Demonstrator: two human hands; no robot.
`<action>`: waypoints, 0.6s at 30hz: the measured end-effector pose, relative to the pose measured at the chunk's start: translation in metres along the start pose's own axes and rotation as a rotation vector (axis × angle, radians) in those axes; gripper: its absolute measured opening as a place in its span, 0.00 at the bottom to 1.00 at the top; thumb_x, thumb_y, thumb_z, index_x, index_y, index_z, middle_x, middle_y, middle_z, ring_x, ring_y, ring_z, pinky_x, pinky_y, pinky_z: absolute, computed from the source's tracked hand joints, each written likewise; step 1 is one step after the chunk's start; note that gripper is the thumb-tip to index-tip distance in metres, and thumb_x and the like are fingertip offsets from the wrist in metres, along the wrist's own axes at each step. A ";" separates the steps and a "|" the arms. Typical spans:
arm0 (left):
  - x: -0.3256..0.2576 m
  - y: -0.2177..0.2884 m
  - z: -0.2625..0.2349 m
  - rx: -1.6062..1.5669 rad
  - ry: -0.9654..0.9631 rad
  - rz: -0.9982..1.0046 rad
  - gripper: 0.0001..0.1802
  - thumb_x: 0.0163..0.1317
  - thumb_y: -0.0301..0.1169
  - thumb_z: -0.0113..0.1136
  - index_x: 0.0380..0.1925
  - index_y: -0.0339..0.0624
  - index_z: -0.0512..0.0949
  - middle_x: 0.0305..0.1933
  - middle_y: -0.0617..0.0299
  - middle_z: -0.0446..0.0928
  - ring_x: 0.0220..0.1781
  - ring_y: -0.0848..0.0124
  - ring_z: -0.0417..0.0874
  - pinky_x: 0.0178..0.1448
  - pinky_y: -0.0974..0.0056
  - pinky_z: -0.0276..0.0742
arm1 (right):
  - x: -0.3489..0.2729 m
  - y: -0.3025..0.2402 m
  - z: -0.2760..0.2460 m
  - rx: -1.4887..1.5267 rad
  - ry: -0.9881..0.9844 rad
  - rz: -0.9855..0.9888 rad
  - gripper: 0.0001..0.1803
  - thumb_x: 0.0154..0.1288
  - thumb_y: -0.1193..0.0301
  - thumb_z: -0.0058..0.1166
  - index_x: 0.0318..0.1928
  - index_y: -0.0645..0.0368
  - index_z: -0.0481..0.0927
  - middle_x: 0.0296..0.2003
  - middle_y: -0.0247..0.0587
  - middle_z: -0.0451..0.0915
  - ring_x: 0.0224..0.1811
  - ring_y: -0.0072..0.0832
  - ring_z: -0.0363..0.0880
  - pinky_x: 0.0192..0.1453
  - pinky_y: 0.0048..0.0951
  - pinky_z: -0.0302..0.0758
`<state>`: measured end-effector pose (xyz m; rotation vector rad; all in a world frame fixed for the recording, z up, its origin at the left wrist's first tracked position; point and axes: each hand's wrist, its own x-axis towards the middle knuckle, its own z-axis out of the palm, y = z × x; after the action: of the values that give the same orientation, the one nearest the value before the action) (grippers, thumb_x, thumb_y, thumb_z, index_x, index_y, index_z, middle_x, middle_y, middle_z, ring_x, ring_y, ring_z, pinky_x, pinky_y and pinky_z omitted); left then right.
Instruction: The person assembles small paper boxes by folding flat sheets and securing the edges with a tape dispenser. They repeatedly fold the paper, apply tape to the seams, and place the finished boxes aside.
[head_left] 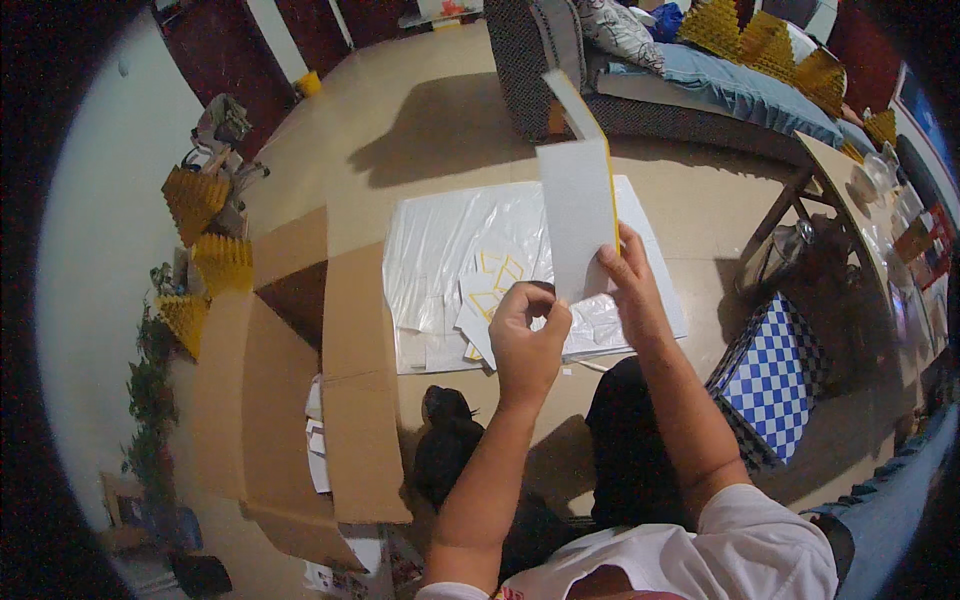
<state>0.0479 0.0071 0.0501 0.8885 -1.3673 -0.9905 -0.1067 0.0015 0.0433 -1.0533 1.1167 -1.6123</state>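
A folded white cardboard piece [577, 215] with a yellow edge stands upright between my hands, its upper panel bent back. My right hand [637, 280] grips its right edge low down, thumb on the white face. At the lower left corner my left hand [530, 335] is closed, thumb and finger pinched together against the card. Beneath my hands, several flat white cards [482, 300] with yellow outlines lie in a loose pile on a plastic-covered white board [440, 235].
To my left stands an open brown cardboard box [362, 440] with white pieces inside. A blue-and-white checked stool [775, 370] is at the right, beside a table [850, 190]. A grey sofa [640, 115] lies beyond the board. Yellow spiky foam pieces [195, 200] are by the left wall.
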 end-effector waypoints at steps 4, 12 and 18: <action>-0.003 -0.008 -0.011 -0.073 -0.189 -0.174 0.04 0.53 0.20 0.58 0.24 0.38 0.72 0.26 0.68 0.73 0.29 0.82 0.71 0.35 0.72 0.68 | 0.018 -0.025 -0.010 -0.055 0.100 -0.030 0.37 0.66 0.49 0.52 0.69 0.49 0.57 0.54 0.42 0.69 0.59 0.32 0.67 0.61 0.41 0.65; 0.001 -0.014 -0.030 0.229 -0.439 -0.224 0.06 0.60 0.28 0.57 0.31 0.34 0.75 0.30 0.66 0.76 0.34 0.79 0.74 0.40 0.71 0.70 | 0.020 -0.027 -0.003 -0.078 0.014 -0.014 0.35 0.65 0.51 0.55 0.68 0.49 0.62 0.47 0.42 0.72 0.50 0.30 0.71 0.55 0.32 0.68; 0.003 -0.019 -0.023 -0.199 -0.238 -0.318 0.15 0.68 0.30 0.52 0.51 0.34 0.73 0.46 0.59 0.79 0.44 0.74 0.78 0.52 0.66 0.72 | -0.007 -0.001 0.016 -0.049 -0.166 0.125 0.27 0.68 0.54 0.51 0.64 0.50 0.68 0.49 0.42 0.73 0.53 0.30 0.71 0.59 0.32 0.67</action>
<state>0.0699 -0.0042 0.0327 0.8733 -1.3174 -1.4900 -0.0901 0.0053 0.0464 -1.1054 1.0929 -1.3798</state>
